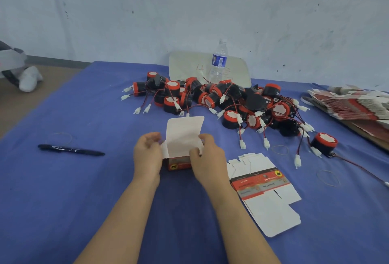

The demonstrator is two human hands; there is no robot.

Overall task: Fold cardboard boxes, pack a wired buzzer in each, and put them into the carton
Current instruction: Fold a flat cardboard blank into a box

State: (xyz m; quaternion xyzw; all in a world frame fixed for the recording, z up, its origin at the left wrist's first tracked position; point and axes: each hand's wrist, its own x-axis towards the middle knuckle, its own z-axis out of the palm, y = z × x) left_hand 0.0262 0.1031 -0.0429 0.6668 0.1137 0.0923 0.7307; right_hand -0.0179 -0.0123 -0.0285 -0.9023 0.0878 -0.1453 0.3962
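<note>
Blue cloth point(63, 200) | box point(183, 132) upright btwn 2 hands | L hand point(147, 155) pinches its L side | R hand point(207, 158) pinches R side

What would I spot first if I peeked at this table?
First, the heap of red-and-black buzzers with trailing wires, piled at the far middle of the blue table. In front of it, the left hand and right hand pinch the side flaps of a small box, its white lid standing up. A water bottle stands behind the heap.
</note>
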